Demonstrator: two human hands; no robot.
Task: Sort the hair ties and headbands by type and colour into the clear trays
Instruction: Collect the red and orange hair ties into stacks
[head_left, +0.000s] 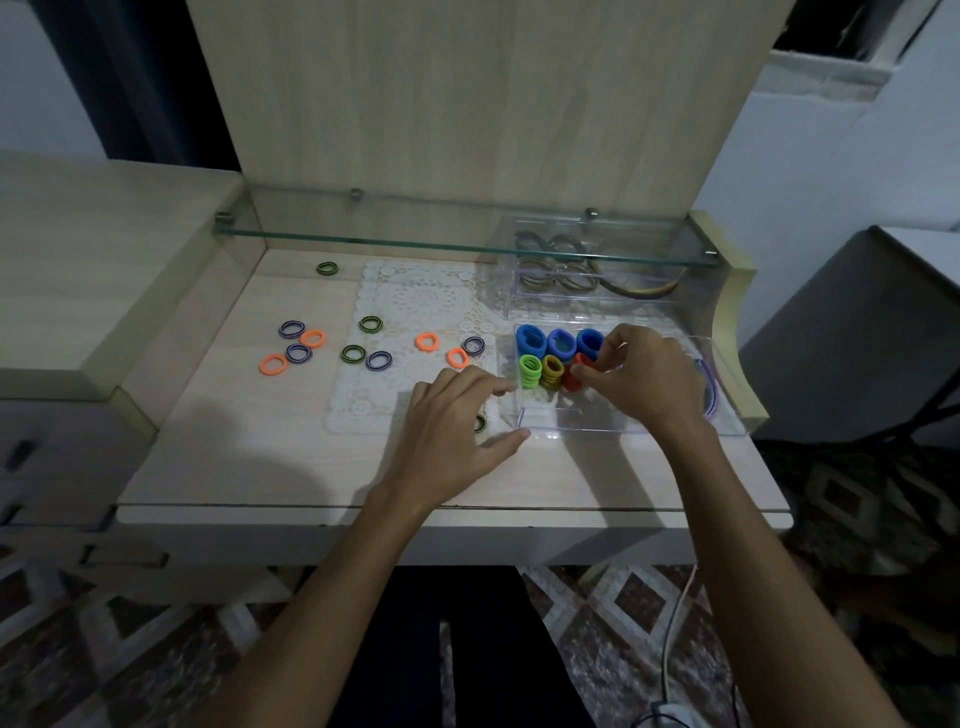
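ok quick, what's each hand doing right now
Left hand: open, fingers resting against the clear tray.
Right hand: pinching a red-orange hair tie inside the tray.

green-and-black tie (480, 423): mostly hidden under the left hand (451, 427).
red ties (571, 378): partly covered by the right hand (644, 375); count unclear.
purple headband (711, 395): only an arc shows past that hand.
rear tray (597, 265): contents blurred behind the glass shelf (415, 240).
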